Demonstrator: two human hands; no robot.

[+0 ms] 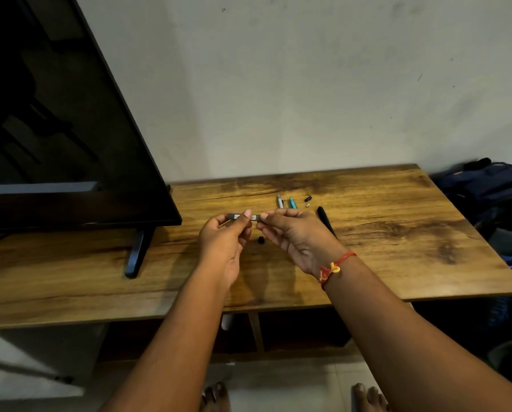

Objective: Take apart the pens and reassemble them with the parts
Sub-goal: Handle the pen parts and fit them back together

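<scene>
A: Where is the pen we are working on?

B: We hold the dark pen [239, 216] up in the middle of the frame, just over the bench [397, 233]; it lies flat, side to side; our left hand [222, 234] pinches its left half with thumb and fingers, and our right hand [293, 233] pinches its right end; both hands are clamped on it, close together.

A: How do we think it will feel?

B: We guess it is very light and stiff, a thin hard tube; it looks smooth, so it may slip in a loose hold; the pale label [252, 217] in its middle may give a bit more grip.

A: Where should we hold it?

B: We think one hand should hold the thick middle and the other the very end that comes off; then we twist or pull gently; if we pull too hard, a tiny bit inside could jump out; we cannot tell from here if the end is loose.

A: And the other bits?

B: A small black piece [260, 239] lies on the bench just under our hands; a white pen [280, 200], a teal pen [292, 202], a small black cap [308, 199] and a tiny silver bit [307, 205] lie a little above and right of the hands; a long black part [323, 217] lies just beside our right hand; they are small and round, so we think they may roll.
</scene>
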